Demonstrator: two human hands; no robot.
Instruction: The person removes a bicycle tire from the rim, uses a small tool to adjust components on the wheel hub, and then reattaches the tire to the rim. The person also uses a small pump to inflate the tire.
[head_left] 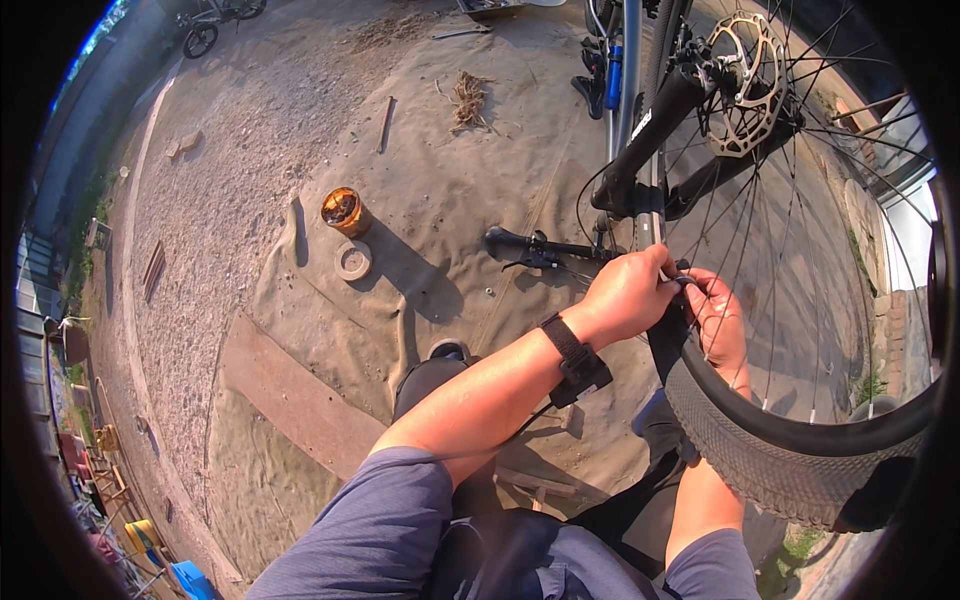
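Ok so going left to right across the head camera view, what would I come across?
Small black wheel of a parked bike, orange tub, thin stick, dry straw clump, left grip, brake disc.

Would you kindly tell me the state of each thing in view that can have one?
Wheel: in the fork
Left hand: closed on wheel's edge
Right hand: closed on wheel's edge
Brake rotor: mounted, uncovered
Orange bucket: open, dark contents inside
Round disc: flat beside bucket
Board: lying flat
Wristband: fastened
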